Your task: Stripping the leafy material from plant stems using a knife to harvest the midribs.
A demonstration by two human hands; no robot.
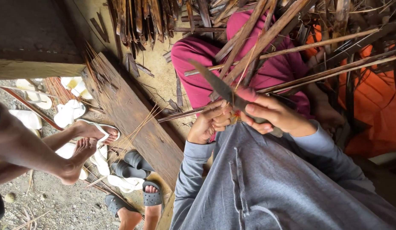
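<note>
My right hand [274, 116] grips the handle of a knife [217, 84]. Its dark pointed blade runs up and to the left over my lap, and a pink wrap sits at the base of the handle. Touching the right hand from the left, my left hand [208, 122] is pinched on a thin dried leaf strip [181, 114] that sticks out to the left. Long dried palm leaf ribs [266, 38] lie across my magenta trousers [198, 81]. Both arms are in grey sleeves.
A worn wooden plank [138, 123] runs diagonally at my left, with thin straw sticks on it. Other people's bare feet [85, 145] and several sandals [130, 164] are on the gravel at lower left. Orange cloth [376, 110] lies at the right.
</note>
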